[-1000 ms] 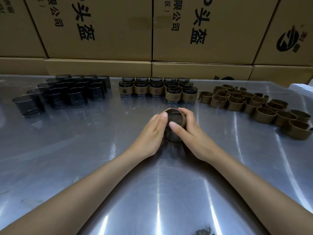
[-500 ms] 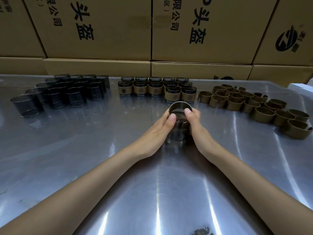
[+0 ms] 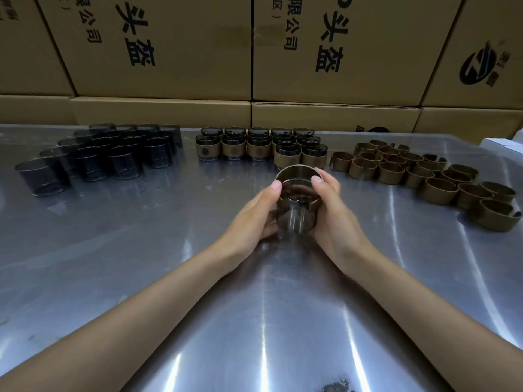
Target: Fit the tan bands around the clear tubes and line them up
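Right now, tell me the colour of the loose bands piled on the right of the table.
Tan-brown, a matte cardboard shade, on the loose bands; the head view shows them.

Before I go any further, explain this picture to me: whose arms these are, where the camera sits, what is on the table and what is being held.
There is no machine here. A person works with bare hands, and the single camera is worn on their head, looking forward and down.

The left hand and the right hand together grip one clear tube with a tan band sitting at its top end.

On the shiny metal table lie three groups: bare clear tubes at the far left, finished banded tubes lined up in rows at the middle, and loose tan bands at the right. Cardboard boxes are stacked behind.
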Available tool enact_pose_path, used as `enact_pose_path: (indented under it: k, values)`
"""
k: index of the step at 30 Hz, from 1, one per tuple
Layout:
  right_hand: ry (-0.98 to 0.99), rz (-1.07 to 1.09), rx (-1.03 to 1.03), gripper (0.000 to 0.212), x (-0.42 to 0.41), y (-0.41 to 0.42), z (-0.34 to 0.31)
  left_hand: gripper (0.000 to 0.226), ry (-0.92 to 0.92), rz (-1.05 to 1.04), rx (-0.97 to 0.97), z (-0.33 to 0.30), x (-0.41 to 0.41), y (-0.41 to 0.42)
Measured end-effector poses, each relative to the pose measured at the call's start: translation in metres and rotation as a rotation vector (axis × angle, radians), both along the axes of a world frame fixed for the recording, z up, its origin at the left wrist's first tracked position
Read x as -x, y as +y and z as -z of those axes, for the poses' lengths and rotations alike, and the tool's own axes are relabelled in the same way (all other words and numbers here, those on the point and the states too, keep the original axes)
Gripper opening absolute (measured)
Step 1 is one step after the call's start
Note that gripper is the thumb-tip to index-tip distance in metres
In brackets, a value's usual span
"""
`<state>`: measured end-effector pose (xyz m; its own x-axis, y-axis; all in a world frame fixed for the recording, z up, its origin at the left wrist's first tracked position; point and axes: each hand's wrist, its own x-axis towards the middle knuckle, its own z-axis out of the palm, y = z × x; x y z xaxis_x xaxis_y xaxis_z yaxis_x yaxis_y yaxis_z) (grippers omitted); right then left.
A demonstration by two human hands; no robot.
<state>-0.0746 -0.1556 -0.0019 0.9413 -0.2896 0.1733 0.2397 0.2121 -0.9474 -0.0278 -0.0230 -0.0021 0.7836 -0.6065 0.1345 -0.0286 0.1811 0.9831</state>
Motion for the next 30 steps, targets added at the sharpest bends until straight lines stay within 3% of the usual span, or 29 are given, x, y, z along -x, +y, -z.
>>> enact_pose_path:
  k: [3,10,17,22,26,30]
  values:
    - [0.012,-0.014,-0.057,0.031,0.002,-0.003,-0.004,0.035,0.037,0.005,0.028,-0.001,-0.001,0.002]
    - [-0.008,-0.062,-0.124,0.034,0.006,-0.003,-0.009,0.058,0.185,0.025,0.082,-0.005,-0.005,0.005]
    - [-0.054,-0.025,-0.116,0.033,0.011,-0.006,-0.013,0.046,0.082,0.14,-0.238,-0.015,-0.009,0.009]
    - [0.088,-0.107,-0.134,0.039,0.008,-0.007,-0.009,0.025,0.157,0.164,-0.063,-0.012,-0.016,0.018]
    - [0.261,-0.3,0.051,0.047,0.01,-0.017,-0.012,0.035,0.196,0.217,0.042,-0.01,-0.018,0.023]
    - [0.33,-0.432,0.003,0.059,0.01,-0.03,-0.015,0.039,0.197,0.281,0.071,-0.011,-0.018,0.026]
